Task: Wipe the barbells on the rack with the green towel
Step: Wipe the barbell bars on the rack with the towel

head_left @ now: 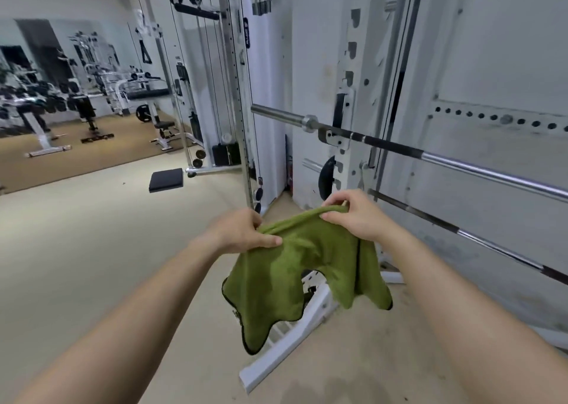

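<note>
The green towel hangs in front of me, held up by its top edge. My left hand pinches the towel's left part and my right hand pinches its upper right edge. Above and to the right, a barbell lies across the white rack, its silver sleeve end pointing left. A second, lower barbell slants down to the right behind my right forearm. Neither hand nor the towel touches a bar.
The rack's white base beam runs along the floor under the towel. A cable machine stands at the centre back, with a black pad on the floor before it. Benches and weight plates stand at the far left.
</note>
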`<state>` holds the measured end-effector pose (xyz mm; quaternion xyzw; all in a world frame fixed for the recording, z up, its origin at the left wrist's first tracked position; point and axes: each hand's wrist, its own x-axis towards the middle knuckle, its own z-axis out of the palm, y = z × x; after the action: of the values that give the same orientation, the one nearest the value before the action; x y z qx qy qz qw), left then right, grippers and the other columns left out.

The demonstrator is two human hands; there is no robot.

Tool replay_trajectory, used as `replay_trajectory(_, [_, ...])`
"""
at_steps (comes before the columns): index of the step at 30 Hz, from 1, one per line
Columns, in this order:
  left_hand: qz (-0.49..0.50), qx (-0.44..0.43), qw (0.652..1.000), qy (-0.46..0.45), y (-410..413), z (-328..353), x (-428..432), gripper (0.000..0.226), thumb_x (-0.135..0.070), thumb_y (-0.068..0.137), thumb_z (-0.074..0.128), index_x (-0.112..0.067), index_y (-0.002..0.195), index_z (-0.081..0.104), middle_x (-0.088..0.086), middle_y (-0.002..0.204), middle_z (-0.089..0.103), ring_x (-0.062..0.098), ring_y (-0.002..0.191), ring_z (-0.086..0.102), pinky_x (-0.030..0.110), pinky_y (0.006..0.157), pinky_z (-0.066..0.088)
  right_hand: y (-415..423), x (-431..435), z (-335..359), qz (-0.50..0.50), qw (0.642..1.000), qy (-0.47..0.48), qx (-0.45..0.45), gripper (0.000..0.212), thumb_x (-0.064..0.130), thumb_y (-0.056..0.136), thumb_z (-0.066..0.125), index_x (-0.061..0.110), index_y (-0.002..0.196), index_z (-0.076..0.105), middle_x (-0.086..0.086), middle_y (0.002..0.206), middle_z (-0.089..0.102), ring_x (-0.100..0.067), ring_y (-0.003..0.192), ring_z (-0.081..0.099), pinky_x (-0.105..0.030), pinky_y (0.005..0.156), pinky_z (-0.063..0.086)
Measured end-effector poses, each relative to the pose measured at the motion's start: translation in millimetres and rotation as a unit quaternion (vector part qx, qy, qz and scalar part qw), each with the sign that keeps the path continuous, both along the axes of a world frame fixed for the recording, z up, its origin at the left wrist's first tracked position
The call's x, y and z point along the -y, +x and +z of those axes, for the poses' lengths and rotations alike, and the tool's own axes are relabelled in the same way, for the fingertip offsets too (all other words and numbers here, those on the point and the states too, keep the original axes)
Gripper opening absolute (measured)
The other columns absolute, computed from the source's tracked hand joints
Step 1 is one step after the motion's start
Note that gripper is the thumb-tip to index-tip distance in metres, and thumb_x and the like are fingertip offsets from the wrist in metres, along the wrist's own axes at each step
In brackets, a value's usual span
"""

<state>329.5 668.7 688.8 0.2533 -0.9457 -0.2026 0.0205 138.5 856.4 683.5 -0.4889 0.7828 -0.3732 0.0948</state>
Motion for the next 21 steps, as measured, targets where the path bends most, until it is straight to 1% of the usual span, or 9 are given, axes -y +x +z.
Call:
replay_trajectory(2, [0.003, 0.015, 0.999, -0.03, -13, -2, 52, 0.042, -0.066, 0.074, 0.074, -0.028, 0.063, 0.058, -0.011, 0.066, 0.062, 0.014, 0.07, 0.062, 0.029, 0.059, 0.045, -11, 47, 10, -0.026, 0.997, 0.011, -0.075, 0.008, 0.04, 0.088, 0.071, 0.035, 0.082, 0.069, 0.017, 0.088, 0.066, -0.002, 0.083, 0.058, -0.028, 0.066, 0.042])
replay_trajectory(4, [0.011, 0.012, 0.997, -0.08, -27, -5, 103, 0.036, -0.06, 0.078, 0.071, -0.03, 0.068, 0.055, -0.01, 0.072, 0.061, 0.019, 0.079, 0.061, 0.031, 0.063, 0.046, -23, 96, 15, -0.06, 0.98, 0.052, -0.184, 0.025, 0.055, 0.088, 0.063, 0.031, 0.078, 0.064, 0.014, 0.081, 0.064, -0.007, 0.079, 0.058, -0.029, 0.059, 0.042])
replay_trajectory(6, [0.018, -0.024, 0.989, -0.145, -42, -8, 153, 0.027, -0.052, 0.083, 0.069, -0.028, 0.076, 0.058, -0.007, 0.079, 0.06, 0.023, 0.085, 0.061, 0.032, 0.064, 0.045, -35, 144, 15, -0.11, 0.948, 0.09, -0.286, 0.045, 0.069, 0.086, 0.052, 0.028, 0.07, 0.058, 0.011, 0.071, 0.06, -0.01, 0.07, 0.056, -0.029, 0.053, 0.038])
replay_trajectory(8, [0.017, -0.085, 0.977, -0.196, -57, -8, 206, 0.02, -0.046, 0.085, 0.069, -0.028, 0.082, 0.06, -0.005, 0.085, 0.06, 0.024, 0.087, 0.061, 0.033, 0.064, 0.046, -47, 189, 15, -0.161, 0.93, 0.104, -0.315, 0.057, 0.079, 0.082, 0.044, 0.026, 0.065, 0.057, 0.01, 0.064, 0.058, -0.012, 0.064, 0.056, -0.028, 0.049, 0.037])
replay_trajectory(11, [0.028, -0.161, 0.953, -0.256, -82, -3, 281, 0.019, -0.042, 0.082, 0.068, -0.027, 0.077, 0.059, -0.007, 0.08, 0.06, 0.021, 0.077, 0.059, 0.03, 0.057, 0.041, -61, 250, 10, -0.213, 0.922, 0.123, -0.299, 0.058, 0.079, 0.081, 0.047, 0.026, 0.059, 0.051, 0.008, 0.06, 0.056, -0.014, 0.06, 0.056, -0.028, 0.048, 0.036])
replay_trajectory(14, [0.031, -0.18, 0.927, -0.328, -112, 7, 347, 0.017, -0.038, 0.074, 0.066, -0.023, 0.07, 0.062, -0.005, 0.066, 0.058, 0.02, 0.068, 0.052, 0.027, 0.047, 0.03, -69, 303, 7, -0.255, 0.922, 0.136, -0.256, 0.053, 0.072, 0.083, 0.053, 0.028, 0.056, 0.043, 0.006, 0.057, 0.052, -0.013, 0.057, 0.053, -0.029, 0.048, 0.032])
replay_trajectory(16, [0.014, -0.174, 0.921, -0.348, -134, 14, 386, 0.019, -0.039, 0.073, 0.063, -0.021, 0.065, 0.062, -0.004, 0.06, 0.056, 0.02, 0.067, 0.05, 0.027, 0.047, 0.032, -79, 335, 4, -0.284, 0.924, 0.137, -0.215, 0.053, 0.07, 0.083, 0.056, 0.026, 0.057, 0.043, 0.006, 0.056, 0.051, -0.013, 0.056, 0.053, -0.029, 0.048, 0.032])
replay_trajectory(19, [-0.009, -0.193, 0.928, -0.318, -170, 20, 439, 0.021, -0.04, 0.07, 0.064, -0.02, 0.065, 0.062, -0.003, 0.06, 0.055, 0.022, 0.073, 0.048, 0.03, 0.054, 0.034, -98, 379, -5, -0.324, 0.923, 0.139, -0.154, 0.061, 0.078, 0.078, 0.053, 0.022, 0.058, 0.042, 0.007, 0.055, 0.05, -0.014, 0.055, 0.055, -0.027, 0.049, 0.035])
replay_trajectory(21, [-0.027, -0.222, 0.943, -0.249, -199, 25, 471, 0.021, -0.038, 0.07, 0.068, -0.019, 0.069, 0.058, -0.002, 0.065, 0.056, 0.021, 0.073, 0.052, 0.031, 0.055, 0.037, -115, 406, -14, -0.364, 0.917, 0.123, -0.107, 0.066, 0.085, 0.074, 0.05, 0.021, 0.058, 0.041, 0.007, 0.053, 0.049, -0.013, 0.053, 0.053, -0.028, 0.05, 0.035])
